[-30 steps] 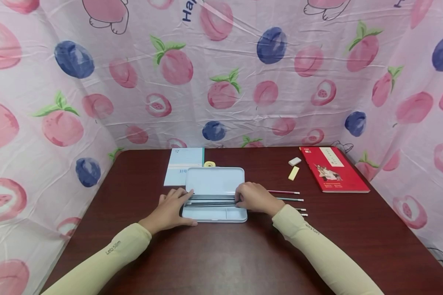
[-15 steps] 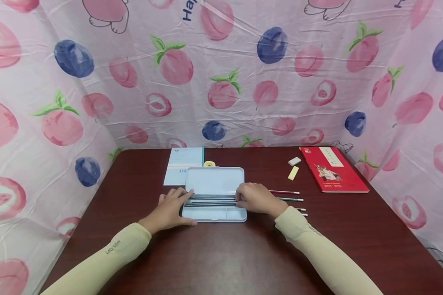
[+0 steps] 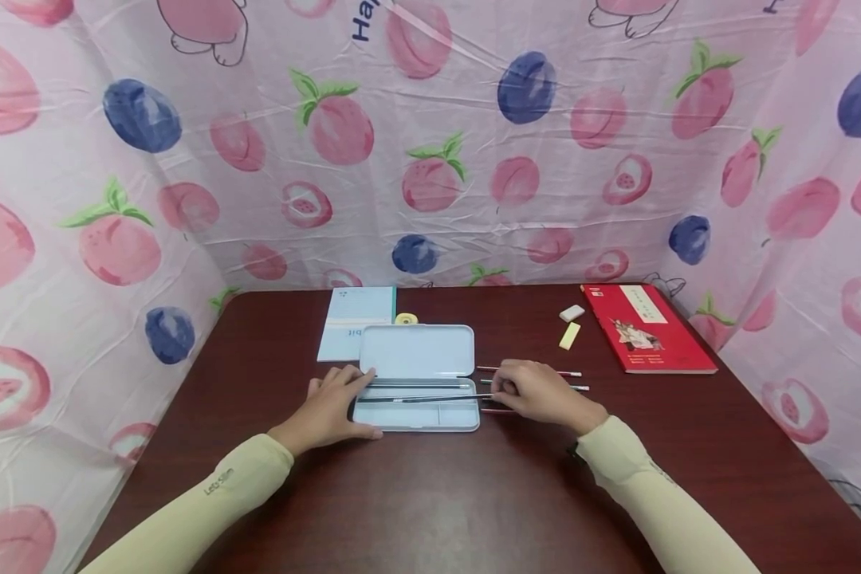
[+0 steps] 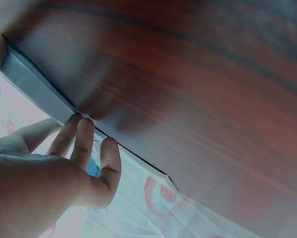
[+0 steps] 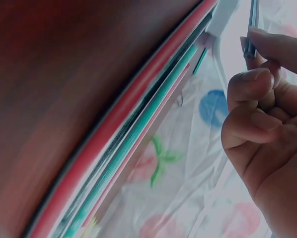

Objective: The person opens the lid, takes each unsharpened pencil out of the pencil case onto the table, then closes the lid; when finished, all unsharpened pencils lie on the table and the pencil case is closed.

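A pale blue pencil case lies with its lid raised on the table. My left hand holds its left end, the thumb at the front corner and the index finger by the hinge. My right hand pinches the end of a dark pencil between thumb and fingers, just right of the case. The rest of that pencil slants over the tray. Another dark pencil lies along the tray's back. Under and beside my right hand are several loose pencils, among them a red pencil and a green pencil.
A light blue notepad and a yellow tape roll sit behind the case. Farther right lie a white eraser, a yellow block and a red book. Patterned cloth hangs around the table.
My right hand has moved right, off the case's right part, drawing the pinched dark pencil along. My left hand has stayed on the case.
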`<state>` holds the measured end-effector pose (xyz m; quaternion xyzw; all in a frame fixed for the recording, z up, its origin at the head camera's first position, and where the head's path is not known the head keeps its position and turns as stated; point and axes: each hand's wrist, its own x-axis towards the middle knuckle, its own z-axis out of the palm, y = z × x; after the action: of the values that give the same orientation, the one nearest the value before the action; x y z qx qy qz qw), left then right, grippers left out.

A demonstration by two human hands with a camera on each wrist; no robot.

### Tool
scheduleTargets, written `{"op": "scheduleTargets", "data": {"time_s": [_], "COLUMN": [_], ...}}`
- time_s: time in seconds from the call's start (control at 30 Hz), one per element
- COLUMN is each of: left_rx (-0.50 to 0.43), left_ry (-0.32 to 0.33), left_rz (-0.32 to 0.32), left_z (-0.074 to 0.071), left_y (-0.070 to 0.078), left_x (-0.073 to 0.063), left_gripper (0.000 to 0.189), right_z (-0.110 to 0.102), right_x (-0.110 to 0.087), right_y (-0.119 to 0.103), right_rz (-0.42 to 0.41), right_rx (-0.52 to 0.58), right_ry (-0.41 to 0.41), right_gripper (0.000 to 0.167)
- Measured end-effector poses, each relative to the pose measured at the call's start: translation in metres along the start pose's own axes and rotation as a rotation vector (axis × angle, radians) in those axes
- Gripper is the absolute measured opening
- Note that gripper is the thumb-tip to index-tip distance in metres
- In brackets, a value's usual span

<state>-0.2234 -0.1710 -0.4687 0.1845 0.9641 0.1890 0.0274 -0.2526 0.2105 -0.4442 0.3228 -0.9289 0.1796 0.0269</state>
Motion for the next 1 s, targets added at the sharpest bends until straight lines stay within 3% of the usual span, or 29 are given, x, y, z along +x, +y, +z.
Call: {"op": "scheduleTargets", "data": {"time_s": [0.27, 0.57, 1.0], "left_rx": [0.006, 0.0, 0.005], "left_ry": [-0.005, 0.0, -0.001], "left_rz": [-0.002, 0.002, 0.004], "left_z": [0.002, 0.002, 0.001], "left_y": [-0.002, -0.002, 0.0], "left_x": [-0.001, -0.001, 0.0], "left_gripper": [0.109, 0.108, 0.108], "right_z": [-0.015, -0.028, -0.039], "right_x": [-0.039, -0.069, -0.108], "right_y": [0.025, 0.051, 0.083], "right_rz": [0.038, 0.092, 0.029], "right_rx": [0.097, 0.146, 0.206], "right_ry": [-0.019, -0.038, 0.029], "right_gripper": [0.015, 0.017, 0.02]}}
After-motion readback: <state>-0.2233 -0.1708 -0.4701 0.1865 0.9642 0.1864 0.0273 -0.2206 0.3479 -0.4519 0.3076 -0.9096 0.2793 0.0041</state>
